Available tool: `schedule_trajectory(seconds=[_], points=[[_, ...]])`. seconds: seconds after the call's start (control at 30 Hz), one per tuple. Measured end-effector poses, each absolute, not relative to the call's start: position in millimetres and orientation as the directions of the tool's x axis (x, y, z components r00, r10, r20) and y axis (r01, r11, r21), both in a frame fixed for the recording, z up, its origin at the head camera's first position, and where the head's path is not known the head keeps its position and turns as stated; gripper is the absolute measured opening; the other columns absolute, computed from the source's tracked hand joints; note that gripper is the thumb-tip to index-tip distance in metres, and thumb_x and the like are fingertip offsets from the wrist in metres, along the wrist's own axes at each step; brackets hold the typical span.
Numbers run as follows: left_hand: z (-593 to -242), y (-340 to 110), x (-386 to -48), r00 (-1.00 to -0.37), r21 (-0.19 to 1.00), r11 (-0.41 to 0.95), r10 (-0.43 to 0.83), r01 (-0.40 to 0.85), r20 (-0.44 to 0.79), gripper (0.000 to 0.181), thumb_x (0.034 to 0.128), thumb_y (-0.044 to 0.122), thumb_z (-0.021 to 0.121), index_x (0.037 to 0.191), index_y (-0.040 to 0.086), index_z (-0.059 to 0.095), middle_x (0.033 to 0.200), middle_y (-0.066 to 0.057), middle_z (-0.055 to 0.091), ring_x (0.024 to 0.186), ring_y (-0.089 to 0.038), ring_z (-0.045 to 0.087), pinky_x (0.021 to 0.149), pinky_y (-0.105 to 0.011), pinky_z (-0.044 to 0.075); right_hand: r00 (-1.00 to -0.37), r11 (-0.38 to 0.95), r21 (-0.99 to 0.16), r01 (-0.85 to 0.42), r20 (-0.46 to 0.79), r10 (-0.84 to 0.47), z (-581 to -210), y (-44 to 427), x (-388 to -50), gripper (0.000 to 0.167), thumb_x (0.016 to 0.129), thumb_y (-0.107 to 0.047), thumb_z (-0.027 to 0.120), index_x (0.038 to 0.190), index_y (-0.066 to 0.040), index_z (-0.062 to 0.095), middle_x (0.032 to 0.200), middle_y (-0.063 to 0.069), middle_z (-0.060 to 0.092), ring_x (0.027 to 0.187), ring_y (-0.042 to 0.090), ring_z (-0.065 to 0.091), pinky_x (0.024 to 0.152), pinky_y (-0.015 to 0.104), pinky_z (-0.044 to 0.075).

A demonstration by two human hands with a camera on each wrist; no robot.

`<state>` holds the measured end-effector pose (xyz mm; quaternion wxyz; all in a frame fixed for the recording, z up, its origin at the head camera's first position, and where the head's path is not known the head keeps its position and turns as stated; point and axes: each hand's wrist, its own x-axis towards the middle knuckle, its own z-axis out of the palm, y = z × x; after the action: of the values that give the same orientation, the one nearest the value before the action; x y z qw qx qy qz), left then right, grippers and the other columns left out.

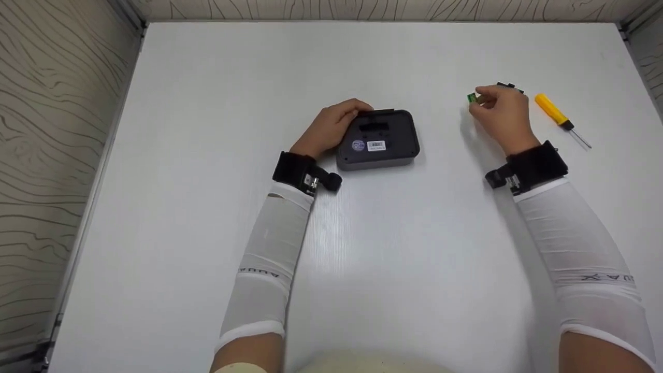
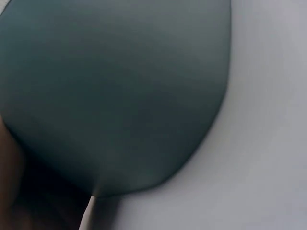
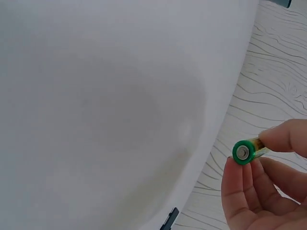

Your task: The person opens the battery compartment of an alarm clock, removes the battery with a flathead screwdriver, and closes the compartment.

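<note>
A dark, box-shaped device [image 1: 396, 135] lies on the table with a white label, a round purple sticker and a dark recess on its upper face. My left hand [image 1: 329, 127] grips it at its left side and far left corner. In the left wrist view the device's smooth dark side [image 2: 120, 96] fills most of the picture. To the right, my right hand [image 1: 505, 114] is raised and pinches a green and gold battery [image 3: 244, 151] between thumb and fingers. One metal end of the battery faces the right wrist camera. Small black parts [image 1: 510, 86] show just behind that hand, partly hidden.
A screwdriver [image 1: 562, 120] with a yellow handle lies right of my right hand, its shaft pointing towards the near right. The white table [image 1: 181, 129] ends at a patterned wall panel [image 1: 362, 9] at the back, with more panels at both sides.
</note>
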<state>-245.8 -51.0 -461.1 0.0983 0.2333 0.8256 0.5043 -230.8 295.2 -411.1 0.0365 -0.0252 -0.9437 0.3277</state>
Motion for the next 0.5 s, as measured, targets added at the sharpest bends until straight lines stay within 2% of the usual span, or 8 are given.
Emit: schedule_trajectory(seconds=[0.17, 0.4, 0.5], points=[[-461.3, -51.2, -245.0, -0.876, 0.887, 0.379, 0.478, 0.263, 0.055, 0.032, 0.1098, 0.016, 0.042, 0.129, 0.021, 0.067, 0.129, 0.008, 0.066, 0.127, -0.002, 0.053, 0.107, -0.019, 0.036, -0.994, 0.783, -0.619, 0.057, 0.041, 0.105, -415.4, 311.9, -233.5, 0.039, 0.093, -0.01, 0.066, 0.129, 0.004, 0.063, 0.113, 0.026, 0.067, 0.081, -0.002, 0.052, 0.077, 0.014, 0.044], [-465.6, -50.8, -246.6, -0.865, 0.895, 0.334, 0.491, 0.296, 0.103, 0.032, 0.1096, 0.014, 0.042, 0.131, 0.016, 0.066, 0.131, 0.005, 0.066, 0.128, -0.003, 0.053, 0.108, -0.018, 0.035, -0.989, 0.789, -0.603, 0.12, -0.003, 0.149, -417.2, 336.8, -228.0, 0.031, 0.093, -0.013, 0.065, 0.119, 0.004, 0.065, 0.105, 0.01, 0.067, 0.084, 0.002, 0.055, 0.076, 0.018, 0.044], [-465.9, -52.0, -246.9, -0.862, 0.896, 0.323, 0.493, 0.305, 0.115, 0.032, 0.1094, 0.013, 0.043, 0.132, 0.015, 0.066, 0.132, 0.004, 0.066, 0.129, -0.004, 0.053, 0.109, -0.018, 0.035, -0.988, 0.807, -0.574, 0.135, -0.014, 0.156, -415.4, 347.9, -226.8, 0.03, 0.092, -0.012, 0.067, 0.117, 0.004, 0.065, 0.099, 0.005, 0.068, 0.079, -0.002, 0.052, 0.074, 0.019, 0.042]])
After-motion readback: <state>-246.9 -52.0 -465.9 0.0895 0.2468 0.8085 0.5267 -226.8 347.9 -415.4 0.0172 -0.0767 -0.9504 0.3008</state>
